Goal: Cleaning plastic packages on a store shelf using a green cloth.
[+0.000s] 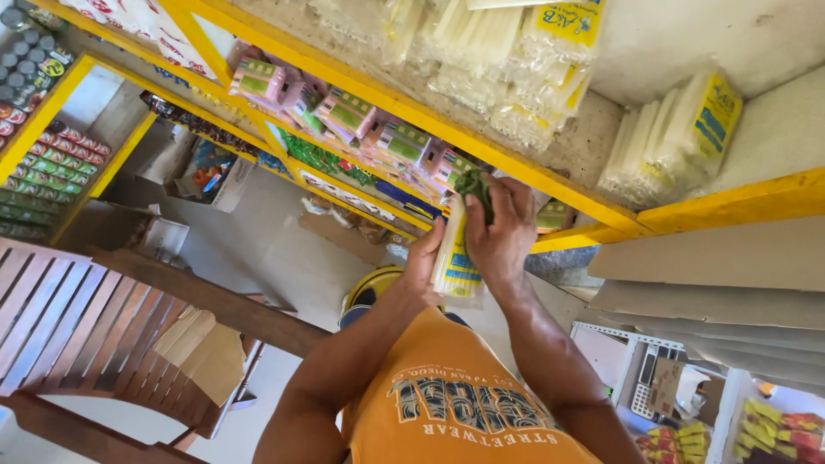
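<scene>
Head view: The person stood close against a yellow shelf unit [550,185], both arms raised to shelf height. The left hand [423,258] was pressed against the near edge of a clear packet of pale candles [453,258] with a yellow and blue label, thumb up along its side and fingers wrapped behind it, closed on the packet. The right hand [501,232] lay over the packet's far side, fingers curled together; between thumb and fingers it pinched a dark green cloth [473,184] at the packet's top end. The packet stood roughly upright, held clear of the shelf, just in front of its yellow front rail.

On the shelf immediately behind the hands sat a row of pink and green boxes [344,112], tilted and touching one another. On the level above hung more candle packets [507,60] of the same kind, and a further bundle [675,142] leaned against the white wall to the right. At far left, rows of tins [43,172] filled a separate compartment. A wooden slatted bench [94,335] stood below left, well apart from the hands. The person wore an orange shirt [455,395].
</scene>
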